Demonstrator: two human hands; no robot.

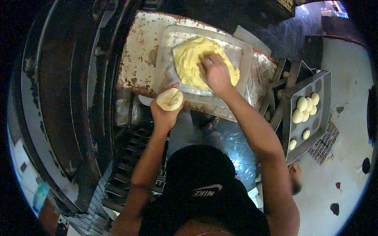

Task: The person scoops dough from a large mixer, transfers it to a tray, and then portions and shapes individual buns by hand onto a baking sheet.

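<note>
A round piece of pale dough (pixel 170 99), hollowed in its middle, sits in my left hand (pixel 163 115), whose fingers curl round it from below. My right hand (pixel 216 74) reaches into a mass of soft yellow filling (pixel 190 59), its fingers bent and pressed into the top. Whether the fingertips have closed on a lump of it is hidden. The filling is heaped in a clear plastic tub (pixel 244 59) just beyond the left hand.
Under the tub is a worn, stained white tabletop (pixel 138 51). To the right, a tilted metal tray (pixel 289 118) carries several pale dough balls (pixel 302 104), with more trays behind it. Dark metal racking (pixel 71 86) stands along the left. Part of another person (pixel 295 173) shows at lower right.
</note>
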